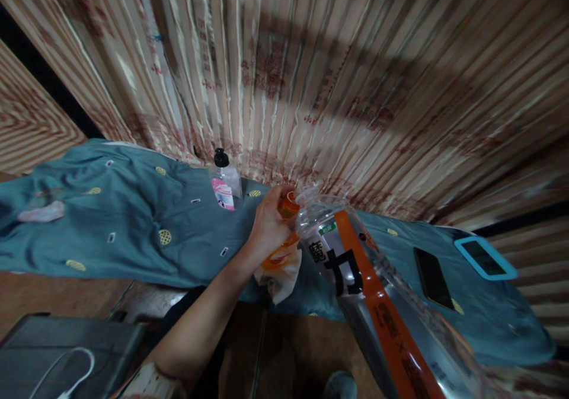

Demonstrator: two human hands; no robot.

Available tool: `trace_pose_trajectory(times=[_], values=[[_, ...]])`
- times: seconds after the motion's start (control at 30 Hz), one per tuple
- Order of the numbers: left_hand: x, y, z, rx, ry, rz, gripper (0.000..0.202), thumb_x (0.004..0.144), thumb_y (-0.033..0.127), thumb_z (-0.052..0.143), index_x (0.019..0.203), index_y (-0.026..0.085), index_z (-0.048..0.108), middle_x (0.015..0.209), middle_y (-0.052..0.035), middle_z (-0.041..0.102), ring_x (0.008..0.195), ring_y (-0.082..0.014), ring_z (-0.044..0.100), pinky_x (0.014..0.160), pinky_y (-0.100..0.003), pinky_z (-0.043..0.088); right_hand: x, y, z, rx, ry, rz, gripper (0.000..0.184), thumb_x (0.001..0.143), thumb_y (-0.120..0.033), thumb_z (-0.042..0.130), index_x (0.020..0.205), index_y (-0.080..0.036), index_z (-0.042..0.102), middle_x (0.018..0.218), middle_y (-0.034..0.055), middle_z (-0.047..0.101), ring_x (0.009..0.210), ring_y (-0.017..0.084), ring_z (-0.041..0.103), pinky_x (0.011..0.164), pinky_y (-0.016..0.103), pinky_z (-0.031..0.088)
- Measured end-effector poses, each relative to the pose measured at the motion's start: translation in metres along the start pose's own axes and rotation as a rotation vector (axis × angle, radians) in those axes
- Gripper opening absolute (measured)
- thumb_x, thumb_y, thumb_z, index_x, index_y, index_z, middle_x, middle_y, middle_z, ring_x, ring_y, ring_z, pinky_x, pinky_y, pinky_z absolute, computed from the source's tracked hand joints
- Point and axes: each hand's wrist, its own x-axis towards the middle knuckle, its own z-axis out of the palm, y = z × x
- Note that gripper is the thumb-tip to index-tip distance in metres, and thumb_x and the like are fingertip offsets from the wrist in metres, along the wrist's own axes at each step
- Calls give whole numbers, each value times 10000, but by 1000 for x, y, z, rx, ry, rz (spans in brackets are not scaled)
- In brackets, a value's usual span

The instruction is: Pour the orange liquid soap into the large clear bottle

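My left hand (272, 224) is wrapped round a small orange see-through bottle (288, 207), its round opening facing up. Below that hand lies a crumpled pale thing (280, 280) with orange patches; I cannot tell whether it is cloth or a wrapper. A large clear plastic bottle (347, 257) with an orange, black and silver label slants in from the lower right. Its neck is at the small bottle's opening; whether they touch is unclear. Of my right hand (460, 334) just a skin-coloured sliver seems to show at the large bottle's far side; the fingers are hidden.
A clear pump bottle (226, 187) with a black top stands left of my hand on the teal patterned cloth (186, 209). To the right lie a dark phone (433, 277) and a blue-framed device (485, 258). Behind hangs a pleated curtain (284, 79); a grey case (66, 351) sits lower left.
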Motion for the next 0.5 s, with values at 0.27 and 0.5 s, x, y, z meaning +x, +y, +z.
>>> trace_pose_trajectory(times=[0.27,0.5], values=[[-1,3,-1,9,-3,-15,321,807,334,814,1059,216,654,1088,-67,762,978,-225,723,888,-371,582,-1,1,0,1,-10,-13,589,987,-528,668,1452,-190,537,1413,136,572,1256,316,593,1027,567,540],[0,0,0,8,5,-6,320,797,320,816,1054,215,657,1054,-62,764,954,-216,720,866,-360,580,-1,2,0,-15,-7,-20,607,984,-534,669,1469,-199,525,1443,138,553,1291,330,572,1043,584,528]])
